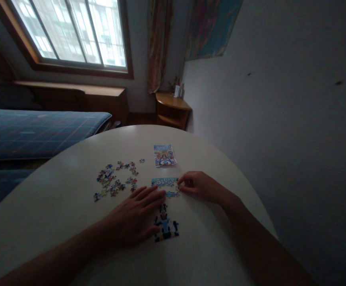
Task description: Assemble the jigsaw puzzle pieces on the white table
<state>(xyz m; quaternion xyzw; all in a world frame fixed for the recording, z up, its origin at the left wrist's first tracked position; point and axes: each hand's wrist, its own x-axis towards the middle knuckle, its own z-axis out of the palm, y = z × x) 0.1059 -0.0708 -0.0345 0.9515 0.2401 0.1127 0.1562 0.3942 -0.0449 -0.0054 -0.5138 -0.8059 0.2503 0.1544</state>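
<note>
My left hand (144,210) lies flat with its fingers stretched out, partly over the left side of the jigsaw. The joined upper strip of the jigsaw (165,182) is blue and carries the lettering "BLUEY". Below it, a joined lower section (168,228) shows dark blue and light blue figures; my left hand hides part of its left side. At the upper strip's right edge, my right hand (201,186) has thumb and index finger closed on a small puzzle piece (178,189), mostly hidden by the fingertips.
Many loose puzzle pieces (113,180) lie left of the jigsaw, with a single piece (142,161) apart from them. A colourful picture sheet (164,155) lies beyond the jigsaw. The round white table (211,238) stands beside a wall, near a bed (41,131).
</note>
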